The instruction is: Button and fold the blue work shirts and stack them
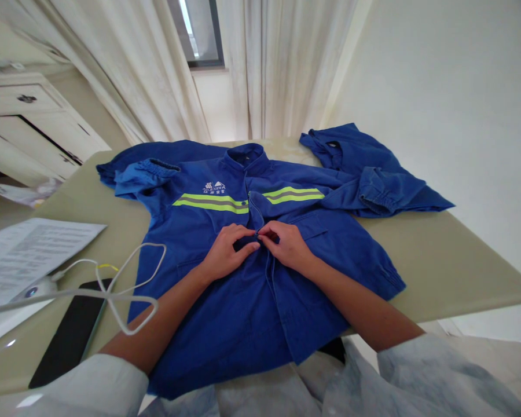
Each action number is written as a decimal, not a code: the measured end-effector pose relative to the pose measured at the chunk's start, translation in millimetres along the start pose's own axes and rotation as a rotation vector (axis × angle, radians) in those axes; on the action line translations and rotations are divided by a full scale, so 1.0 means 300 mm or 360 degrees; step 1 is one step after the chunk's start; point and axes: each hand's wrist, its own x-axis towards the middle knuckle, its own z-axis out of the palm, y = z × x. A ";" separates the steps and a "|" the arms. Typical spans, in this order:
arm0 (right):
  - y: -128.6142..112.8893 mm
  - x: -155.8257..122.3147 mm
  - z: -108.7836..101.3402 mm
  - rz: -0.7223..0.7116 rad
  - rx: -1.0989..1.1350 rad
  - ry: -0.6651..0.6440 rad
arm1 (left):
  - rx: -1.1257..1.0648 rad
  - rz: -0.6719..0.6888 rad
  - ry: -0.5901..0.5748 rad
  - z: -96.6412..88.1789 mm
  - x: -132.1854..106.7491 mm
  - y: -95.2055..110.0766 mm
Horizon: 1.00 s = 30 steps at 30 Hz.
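Note:
A blue work jacket (226, 301) with yellow-grey reflective stripes lies front up on a beige table (451, 260). My left hand (228, 252) and my right hand (286, 243) meet at the middle of the jacket's front placket, just below the stripes. Both hands pinch the placket fabric, fingertips almost touching each other. What sits between the fingertips is too small to make out. A second blue garment (364, 168) lies crumpled at the table's far right, touching the jacket's sleeve.
A dark phone (69, 336) lies at the table's left edge with a white cable (125, 284) looped over it. Printed paper sheets (30, 249) lie further left. A white cabinet (30, 121) stands at the back left, curtains (278, 69) behind the table.

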 end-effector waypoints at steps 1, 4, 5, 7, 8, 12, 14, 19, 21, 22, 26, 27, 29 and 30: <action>-0.002 0.000 -0.001 -0.0004 0.0011 -0.0010 | 0.0040 -0.0028 -0.0010 0.005 -0.003 0.000; -0.013 0.001 -0.004 -0.0015 0.0026 -0.0048 | 0.0147 -0.0077 -0.0038 0.020 -0.007 -0.003; -0.018 0.002 -0.004 -0.0009 0.0029 -0.0048 | 0.0158 -0.0076 -0.0039 0.023 -0.006 -0.005; -0.027 0.001 -0.002 0.0023 0.0045 -0.0032 | 0.0148 -0.0050 -0.0043 0.025 -0.004 -0.006; -0.031 0.001 0.000 0.0042 0.0051 -0.0022 | 0.0140 -0.0036 -0.0044 0.025 -0.003 -0.005; -0.049 -0.001 0.012 0.0094 -0.0021 0.0003 | 0.0156 -0.0032 -0.0027 0.023 -0.001 0.002; -0.058 -0.002 0.018 0.0111 -0.0096 0.0034 | 0.0180 -0.0041 -0.0006 0.024 -0.001 0.005; -0.067 -0.005 0.028 0.0118 -0.0257 0.0052 | 0.0300 -0.0094 0.0036 0.023 0.003 0.015; -0.067 -0.006 0.030 0.0110 -0.0302 0.0042 | 0.0338 -0.0110 0.0047 0.022 0.005 0.019; -0.067 -0.006 0.030 0.0107 -0.0320 0.0039 | 0.0343 -0.0112 0.0050 0.022 0.005 0.020; -0.066 0.002 0.023 0.0122 -0.0360 0.0045 | 0.0287 -0.0080 0.0044 0.027 -0.001 0.010; -0.065 0.005 0.019 0.0136 -0.0349 0.0047 | 0.0270 -0.0067 0.0050 0.028 -0.004 0.005; -0.061 0.010 0.013 0.0178 -0.0301 0.0034 | 0.0250 -0.0046 0.0074 0.030 -0.009 -0.003; -0.060 0.011 0.010 0.0202 -0.0275 0.0022 | 0.0246 -0.0031 0.0087 0.030 -0.011 -0.006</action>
